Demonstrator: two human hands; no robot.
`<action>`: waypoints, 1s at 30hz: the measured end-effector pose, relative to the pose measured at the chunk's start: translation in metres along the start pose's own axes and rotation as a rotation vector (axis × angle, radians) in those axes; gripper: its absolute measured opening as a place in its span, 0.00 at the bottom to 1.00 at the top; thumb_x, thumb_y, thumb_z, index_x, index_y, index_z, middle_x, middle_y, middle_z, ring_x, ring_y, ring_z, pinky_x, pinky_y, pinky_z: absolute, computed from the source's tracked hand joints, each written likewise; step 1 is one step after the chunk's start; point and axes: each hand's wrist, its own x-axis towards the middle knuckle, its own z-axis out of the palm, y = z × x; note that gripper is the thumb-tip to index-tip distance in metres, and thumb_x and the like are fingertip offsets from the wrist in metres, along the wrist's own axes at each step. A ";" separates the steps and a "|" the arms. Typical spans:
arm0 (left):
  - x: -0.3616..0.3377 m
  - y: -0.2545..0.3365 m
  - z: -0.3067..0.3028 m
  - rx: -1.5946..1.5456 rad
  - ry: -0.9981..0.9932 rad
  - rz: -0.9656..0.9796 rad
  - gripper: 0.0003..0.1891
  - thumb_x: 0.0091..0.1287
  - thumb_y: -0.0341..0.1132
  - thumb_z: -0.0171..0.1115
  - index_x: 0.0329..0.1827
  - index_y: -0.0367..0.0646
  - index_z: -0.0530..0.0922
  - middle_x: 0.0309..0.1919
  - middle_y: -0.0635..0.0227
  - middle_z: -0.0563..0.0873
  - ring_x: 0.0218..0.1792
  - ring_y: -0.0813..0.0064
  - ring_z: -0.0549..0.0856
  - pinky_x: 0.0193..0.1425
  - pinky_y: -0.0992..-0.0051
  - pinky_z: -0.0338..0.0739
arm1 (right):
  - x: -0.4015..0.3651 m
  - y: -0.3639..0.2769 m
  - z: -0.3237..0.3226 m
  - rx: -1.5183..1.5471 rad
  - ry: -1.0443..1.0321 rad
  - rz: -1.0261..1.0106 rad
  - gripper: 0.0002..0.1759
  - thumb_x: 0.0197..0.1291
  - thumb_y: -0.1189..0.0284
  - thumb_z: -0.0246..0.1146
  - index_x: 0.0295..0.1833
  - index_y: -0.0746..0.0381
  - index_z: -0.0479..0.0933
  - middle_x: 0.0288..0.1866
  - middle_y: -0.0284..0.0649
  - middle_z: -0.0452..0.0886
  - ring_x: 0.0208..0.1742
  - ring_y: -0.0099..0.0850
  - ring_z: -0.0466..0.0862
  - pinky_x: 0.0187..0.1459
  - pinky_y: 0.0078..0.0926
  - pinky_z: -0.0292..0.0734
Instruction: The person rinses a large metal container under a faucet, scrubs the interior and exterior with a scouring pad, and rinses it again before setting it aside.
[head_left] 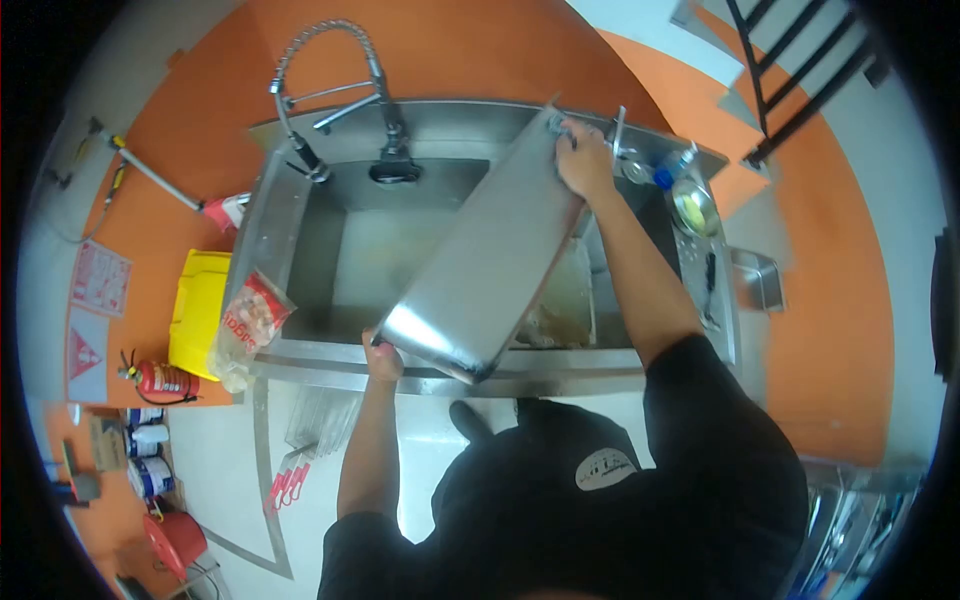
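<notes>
A large, deep stainless steel pan (490, 245) is held slantwise over the sink (330, 230), a long smooth side facing up. My left hand (383, 358) is closed on its near left corner, just above the sink's front edge. At the far end, my right hand (585, 160) grips the pan near its upper right corner, the fingers partly hidden. Beneath the pan, the left basin looks cloudy with water. Part of the right basin shows beside the pan, with brownish matter near its front.
A spring-hose faucet (390, 130) rises behind the left basin. To the right stand a metal bowl (694, 208) and a blue-capped bottle (675, 168). A printed plastic bag (255, 318) lies on the left rim beside a yellow bin (195, 310). A fire extinguisher (165, 380) is further left.
</notes>
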 end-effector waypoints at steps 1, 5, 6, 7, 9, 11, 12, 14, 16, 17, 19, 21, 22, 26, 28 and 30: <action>0.001 0.010 0.007 -0.119 0.029 -0.104 0.12 0.68 0.37 0.50 0.40 0.35 0.76 0.37 0.58 0.83 0.43 0.60 0.82 0.57 0.60 0.72 | -0.008 -0.015 -0.009 0.083 -0.131 -0.134 0.17 0.62 0.69 0.57 0.57 0.58 0.77 0.61 0.52 0.74 0.61 0.52 0.73 0.62 0.45 0.67; -0.005 0.016 -0.009 -0.245 -0.057 -0.267 0.12 0.68 0.37 0.54 0.47 0.39 0.78 0.40 0.61 0.82 0.44 0.63 0.82 0.51 0.62 0.76 | -0.075 -0.091 -0.052 0.298 -0.520 -0.641 0.20 0.59 0.68 0.62 0.59 0.56 0.77 0.68 0.49 0.69 0.67 0.50 0.68 0.69 0.46 0.60; 0.005 0.038 -0.016 -0.243 -0.080 -0.187 0.12 0.67 0.37 0.56 0.48 0.41 0.79 0.42 0.60 0.82 0.44 0.63 0.81 0.50 0.63 0.76 | -0.072 -0.086 -0.052 0.315 -0.549 -0.696 0.21 0.60 0.69 0.62 0.60 0.58 0.76 0.68 0.49 0.69 0.68 0.49 0.68 0.69 0.45 0.60; 0.019 0.056 -0.021 -0.328 -0.103 -0.077 0.12 0.67 0.37 0.58 0.49 0.43 0.79 0.44 0.60 0.81 0.44 0.62 0.81 0.49 0.64 0.76 | -0.058 -0.073 -0.039 0.213 -0.527 -0.729 0.21 0.61 0.69 0.61 0.59 0.63 0.76 0.69 0.48 0.69 0.68 0.48 0.69 0.68 0.42 0.63; 0.075 0.150 -0.031 -0.115 -0.016 -0.315 0.12 0.70 0.37 0.56 0.34 0.35 0.75 0.27 0.59 0.77 0.31 0.67 0.75 0.39 0.70 0.71 | -0.006 -0.034 -0.003 0.090 -0.452 -0.620 0.23 0.67 0.68 0.57 0.64 0.65 0.70 0.68 0.53 0.69 0.68 0.48 0.69 0.69 0.44 0.62; 0.084 0.163 -0.016 -0.101 0.105 -0.245 0.14 0.67 0.35 0.53 0.28 0.33 0.67 0.21 0.57 0.69 0.25 0.69 0.69 0.33 0.68 0.66 | 0.081 0.058 0.076 0.283 -0.411 -0.486 0.27 0.72 0.58 0.48 0.66 0.68 0.67 0.67 0.55 0.70 0.69 0.48 0.69 0.69 0.42 0.61; 0.084 0.166 -0.007 -0.104 0.193 -0.315 0.13 0.64 0.36 0.53 0.30 0.31 0.69 0.21 0.56 0.69 0.25 0.66 0.70 0.34 0.68 0.67 | 0.106 0.076 0.091 0.416 -0.488 -0.226 0.28 0.72 0.58 0.47 0.67 0.68 0.67 0.67 0.54 0.70 0.68 0.48 0.69 0.68 0.41 0.62; 0.082 0.155 0.004 -0.074 0.367 -0.313 0.12 0.62 0.35 0.52 0.32 0.31 0.71 0.22 0.54 0.71 0.26 0.65 0.72 0.35 0.67 0.68 | 0.130 0.105 0.100 0.549 -0.558 0.044 0.29 0.72 0.57 0.47 0.67 0.67 0.66 0.67 0.54 0.70 0.68 0.48 0.70 0.67 0.40 0.63; 0.087 0.145 0.003 -0.065 0.527 -0.368 0.13 0.60 0.33 0.48 0.40 0.32 0.74 0.27 0.49 0.76 0.31 0.60 0.78 0.38 0.66 0.72 | 0.128 0.119 0.097 1.092 -0.859 0.074 0.31 0.70 0.59 0.50 0.69 0.69 0.63 0.64 0.54 0.72 0.66 0.47 0.72 0.65 0.43 0.66; 0.087 0.128 0.002 -0.052 0.540 -0.372 0.13 0.60 0.33 0.48 0.40 0.32 0.74 0.27 0.49 0.76 0.31 0.60 0.78 0.38 0.66 0.72 | 0.128 0.119 0.096 1.098 -0.876 0.067 0.31 0.70 0.59 0.50 0.69 0.69 0.63 0.64 0.54 0.72 0.66 0.47 0.72 0.65 0.43 0.66; 0.094 0.130 -0.008 0.570 0.442 -0.055 0.13 0.56 0.31 0.48 0.42 0.35 0.75 0.29 0.49 0.78 0.34 0.60 0.79 0.40 0.66 0.73 | 0.130 0.117 0.085 0.947 -0.826 0.019 0.29 0.67 0.60 0.54 0.66 0.68 0.67 0.57 0.48 0.74 0.53 0.39 0.72 0.52 0.35 0.67; 0.130 0.193 -0.007 0.136 0.586 -0.292 0.14 0.53 0.31 0.53 0.41 0.36 0.76 0.30 0.52 0.78 0.35 0.57 0.79 0.40 0.63 0.73 | 0.124 0.115 0.079 0.806 -0.762 -0.020 0.27 0.64 0.61 0.58 0.62 0.67 0.72 0.50 0.43 0.76 0.41 0.31 0.73 0.38 0.27 0.69; 0.146 0.216 -0.006 0.097 0.693 -0.258 0.13 0.51 0.32 0.54 0.39 0.38 0.77 0.30 0.55 0.79 0.36 0.58 0.80 0.40 0.62 0.73 | 0.115 0.110 0.069 0.737 -0.726 -0.036 0.26 0.62 0.61 0.60 0.60 0.67 0.74 0.46 0.40 0.77 0.34 0.27 0.73 0.31 0.23 0.69; 0.168 0.266 -0.020 0.865 0.276 -0.058 0.11 0.51 0.39 0.57 0.32 0.42 0.81 0.28 0.61 0.82 0.35 0.60 0.83 0.39 0.59 0.73 | 0.054 0.074 0.012 0.574 -0.589 -0.123 0.29 0.63 0.55 0.57 0.63 0.62 0.77 0.42 0.39 0.78 0.28 0.27 0.68 0.26 0.26 0.62; 0.180 0.275 0.003 1.001 0.060 -0.191 0.11 0.53 0.42 0.58 0.30 0.44 0.81 0.25 0.62 0.82 0.31 0.61 0.83 0.38 0.60 0.73 | 0.037 0.069 0.002 0.521 -0.579 0.038 0.28 0.65 0.57 0.55 0.64 0.62 0.74 0.50 0.45 0.77 0.40 0.36 0.71 0.39 0.33 0.65; 0.189 0.265 0.040 1.044 -0.122 -0.302 0.15 0.55 0.48 0.58 0.28 0.45 0.82 0.20 0.63 0.82 0.25 0.60 0.83 0.36 0.59 0.74 | 0.022 0.063 -0.015 0.465 -0.551 0.197 0.26 0.67 0.59 0.53 0.66 0.62 0.72 0.59 0.50 0.75 0.53 0.45 0.73 0.52 0.41 0.69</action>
